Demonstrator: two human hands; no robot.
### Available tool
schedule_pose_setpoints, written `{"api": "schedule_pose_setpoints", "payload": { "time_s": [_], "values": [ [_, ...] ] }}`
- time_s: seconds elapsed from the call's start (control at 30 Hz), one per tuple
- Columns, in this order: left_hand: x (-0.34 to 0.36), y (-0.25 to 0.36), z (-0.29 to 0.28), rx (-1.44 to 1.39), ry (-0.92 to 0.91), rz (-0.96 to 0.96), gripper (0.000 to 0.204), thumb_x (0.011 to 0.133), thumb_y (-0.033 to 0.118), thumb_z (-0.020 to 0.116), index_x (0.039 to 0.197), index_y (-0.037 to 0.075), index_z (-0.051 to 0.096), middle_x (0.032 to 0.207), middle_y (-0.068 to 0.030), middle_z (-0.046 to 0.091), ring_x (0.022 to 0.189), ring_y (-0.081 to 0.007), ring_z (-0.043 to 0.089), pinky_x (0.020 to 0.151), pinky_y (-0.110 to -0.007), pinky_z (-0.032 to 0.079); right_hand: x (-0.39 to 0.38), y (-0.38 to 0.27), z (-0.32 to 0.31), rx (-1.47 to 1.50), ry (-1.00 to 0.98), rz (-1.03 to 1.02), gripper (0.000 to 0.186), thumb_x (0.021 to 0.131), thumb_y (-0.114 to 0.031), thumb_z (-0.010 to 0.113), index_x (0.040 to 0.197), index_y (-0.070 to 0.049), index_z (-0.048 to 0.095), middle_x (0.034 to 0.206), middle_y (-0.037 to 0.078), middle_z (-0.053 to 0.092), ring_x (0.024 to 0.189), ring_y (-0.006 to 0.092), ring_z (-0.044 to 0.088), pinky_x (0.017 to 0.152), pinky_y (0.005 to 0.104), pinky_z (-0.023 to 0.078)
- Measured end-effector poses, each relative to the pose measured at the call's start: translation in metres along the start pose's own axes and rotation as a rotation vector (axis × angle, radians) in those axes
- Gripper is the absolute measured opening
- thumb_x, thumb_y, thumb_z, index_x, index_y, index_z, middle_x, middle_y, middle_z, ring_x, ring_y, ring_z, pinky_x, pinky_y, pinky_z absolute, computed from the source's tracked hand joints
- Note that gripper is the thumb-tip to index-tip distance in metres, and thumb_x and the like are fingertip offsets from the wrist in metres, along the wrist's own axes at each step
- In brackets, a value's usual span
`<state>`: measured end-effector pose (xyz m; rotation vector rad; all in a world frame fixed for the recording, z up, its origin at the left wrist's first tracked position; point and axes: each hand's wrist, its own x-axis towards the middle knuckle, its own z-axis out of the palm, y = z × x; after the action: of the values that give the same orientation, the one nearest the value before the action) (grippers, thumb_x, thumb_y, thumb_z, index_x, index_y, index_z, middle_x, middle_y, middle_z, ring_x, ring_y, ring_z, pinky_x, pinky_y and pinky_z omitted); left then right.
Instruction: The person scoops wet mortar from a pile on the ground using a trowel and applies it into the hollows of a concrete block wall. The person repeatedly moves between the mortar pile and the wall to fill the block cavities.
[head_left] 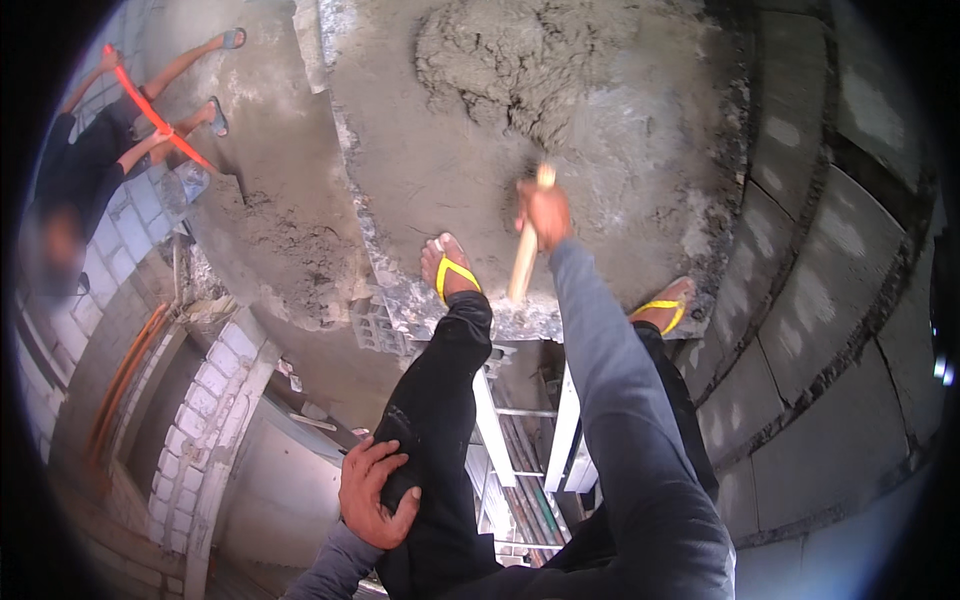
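My right hand [545, 215] is closed around a pale wooden handle [522, 270], held slanting over the wet grey concrete surface [400, 130]. Just beyond it lies a rough mound of wet mix [490, 50]; the tool's far end is hard to make out. My left hand [372, 495] rests on my left thigh near the knee, fingers spread and holding nothing. My feet [445, 265], in yellow flip-flops, are near the edge of the concrete surface.
A white ladder [485, 420] stands below, between my legs. At upper left, a co-worker [75, 170] holds an orange-handled tool [150, 115] over a lower cement patch. Block walls [820, 300] rise at right; white brickwork [195, 440] and orange pipes [125, 375] are at lower left.
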<state>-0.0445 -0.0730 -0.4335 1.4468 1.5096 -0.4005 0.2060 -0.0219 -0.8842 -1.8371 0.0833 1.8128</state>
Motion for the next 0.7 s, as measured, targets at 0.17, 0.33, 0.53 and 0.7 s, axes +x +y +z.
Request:
{"api": "schedule_pose_setpoints", "payload": {
  "time_s": [0.17, 0.33, 0.53, 0.7],
  "values": [
    [0.001, -0.011, -0.004, 0.008, 0.001, -0.033, 0.042, 0.075, 0.017, 0.072, 0.115, 0.002, 0.069, 0.13, -0.0174, 0.065, 0.129, -0.0439, 0.053, 0.112, -0.052, 0.041, 0.045, -0.059, 0.004, 0.208, -0.209, -0.121, 0.017, 0.091, -0.007, 0.069, 0.085, -0.006, 0.053, 0.066, 0.002, 0.052, 0.048, 0.0128, 0.049, 0.041, 0.0329, 0.046],
    [-0.001, -0.016, -0.007, -0.039, 0.008, -0.033, 0.041, 0.075, 0.015, 0.072, 0.114, 0.002, 0.069, 0.13, -0.0175, 0.065, 0.129, -0.0442, 0.053, 0.112, -0.052, 0.041, -0.003, -0.059, -0.032, 0.075, -0.316, -0.158, 0.02, 0.092, -0.009, 0.07, 0.087, -0.007, 0.051, 0.067, 0.001, 0.05, 0.05, 0.0112, 0.049, 0.043, 0.0312, 0.047],
    [0.0, -0.014, -0.009, -0.042, 0.048, -0.008, 0.04, 0.075, 0.014, 0.075, 0.113, 0.003, 0.071, 0.127, -0.0153, 0.067, 0.123, -0.0431, 0.057, 0.108, -0.05, 0.044, -0.028, -0.024, -0.003, -0.75, 0.415, -0.419, 0.037, 0.095, -0.029, 0.072, 0.109, -0.002, 0.052, 0.092, 0.027, 0.071, 0.08, 0.0445, 0.071, 0.08, 0.0514, 0.057],
    [0.005, -0.01, -0.011, -0.072, 0.036, 0.006, 0.038, 0.078, 0.014, 0.073, 0.114, 0.003, 0.069, 0.128, -0.0165, 0.066, 0.126, -0.0431, 0.056, 0.111, -0.051, 0.042, -0.071, -0.014, 0.003, -0.796, 0.422, -0.344, 0.052, 0.098, -0.035, 0.069, 0.131, -0.001, 0.047, 0.107, 0.031, 0.07, 0.099, 0.0511, 0.068, 0.087, 0.0554, 0.053]
  ]
}}
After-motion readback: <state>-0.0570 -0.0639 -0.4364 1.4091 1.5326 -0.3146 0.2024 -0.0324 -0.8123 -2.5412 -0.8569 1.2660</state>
